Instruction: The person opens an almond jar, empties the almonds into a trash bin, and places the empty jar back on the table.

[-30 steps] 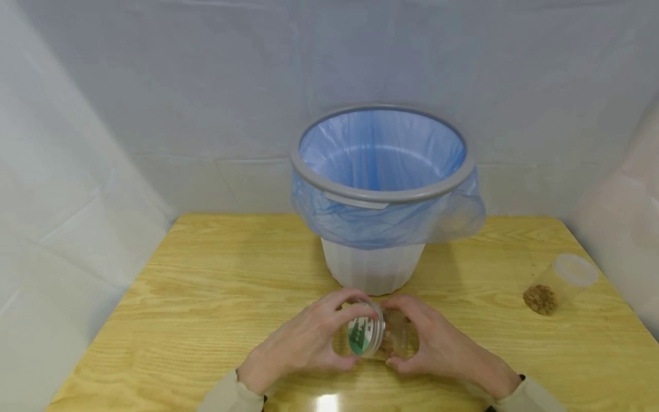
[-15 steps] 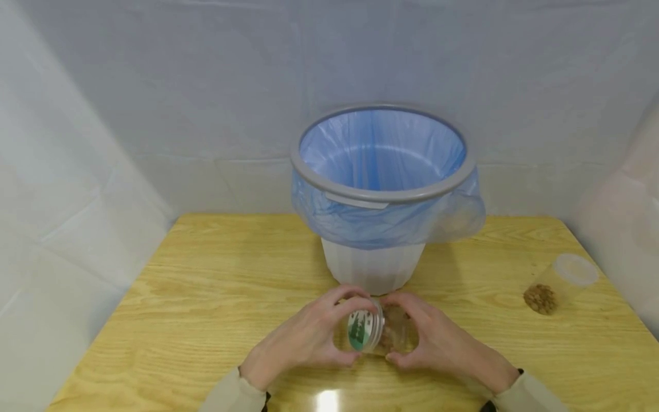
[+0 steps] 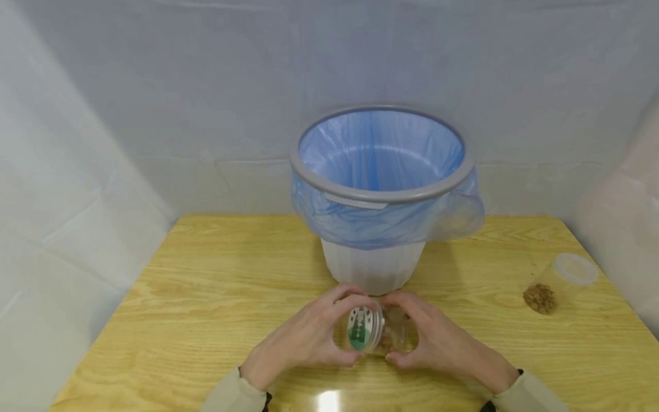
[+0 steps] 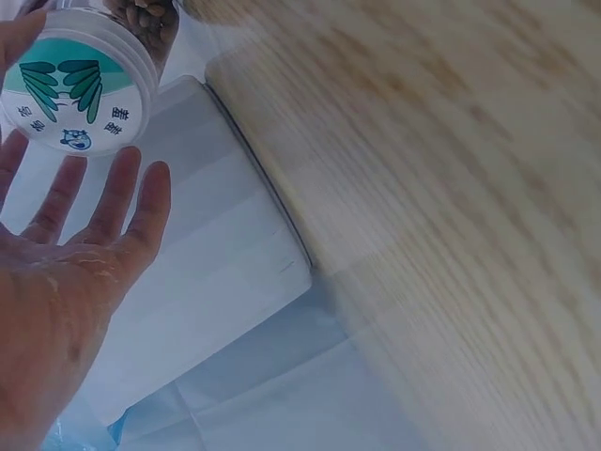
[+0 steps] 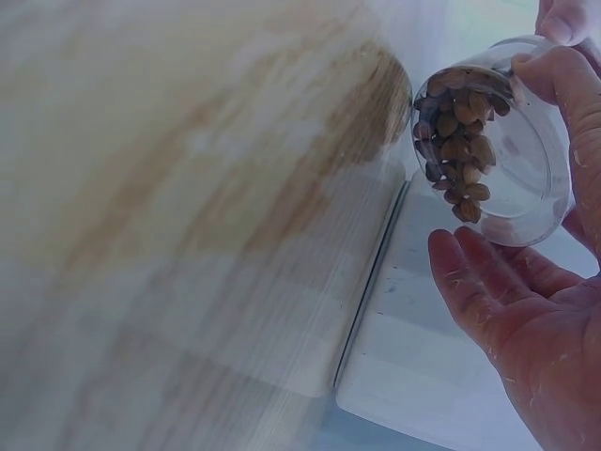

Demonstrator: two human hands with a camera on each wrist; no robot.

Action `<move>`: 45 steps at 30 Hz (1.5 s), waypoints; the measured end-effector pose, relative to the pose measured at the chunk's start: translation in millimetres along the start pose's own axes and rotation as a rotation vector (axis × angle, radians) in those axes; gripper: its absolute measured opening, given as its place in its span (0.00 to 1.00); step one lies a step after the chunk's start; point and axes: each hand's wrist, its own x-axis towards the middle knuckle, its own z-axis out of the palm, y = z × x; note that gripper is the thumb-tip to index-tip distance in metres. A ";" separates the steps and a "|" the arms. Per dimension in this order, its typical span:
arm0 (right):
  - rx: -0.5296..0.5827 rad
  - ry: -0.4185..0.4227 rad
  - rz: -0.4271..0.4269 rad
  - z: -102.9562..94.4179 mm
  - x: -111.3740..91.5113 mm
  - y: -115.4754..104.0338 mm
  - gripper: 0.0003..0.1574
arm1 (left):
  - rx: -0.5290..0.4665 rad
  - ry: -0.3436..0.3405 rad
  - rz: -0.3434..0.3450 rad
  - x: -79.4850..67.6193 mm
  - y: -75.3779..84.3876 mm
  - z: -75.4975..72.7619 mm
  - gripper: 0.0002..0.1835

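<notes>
The lid (image 3: 360, 328) has rotated slightly. By the wastebasket (image 3: 373, 263), the half-curled left hand (image 3: 309, 333) pinches it, the right hand (image 3: 437, 337) likewise the nut jar (image 3: 395, 335). This twisting step seemingly needs more turning.

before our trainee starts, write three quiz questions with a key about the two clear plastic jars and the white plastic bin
1. Which hand is at the round green-and-white lid of the held clear plastic jar?
2. True or false: in the head view, the other clear cylindrical jar stands right of the white plastic bin.
3. The thin plastic liner is: a) black, b) blue, c) green.
Key: 1. left hand; 2. true; 3. b
</notes>
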 end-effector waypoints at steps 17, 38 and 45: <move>-0.022 0.016 -0.013 0.8 0.1 0.3 0.54 | -0.054 -0.011 -0.077 -0.5 3.7 0.9 0.41; -0.040 0.025 -0.027 1.4 0.7 -0.2 0.54 | -0.168 -0.051 -0.232 -1.0 9.7 -1.4 0.40; -0.044 0.022 -0.028 1.3 0.7 0.0 0.54 | -0.214 -0.067 -0.282 -0.6 11.0 -1.6 0.39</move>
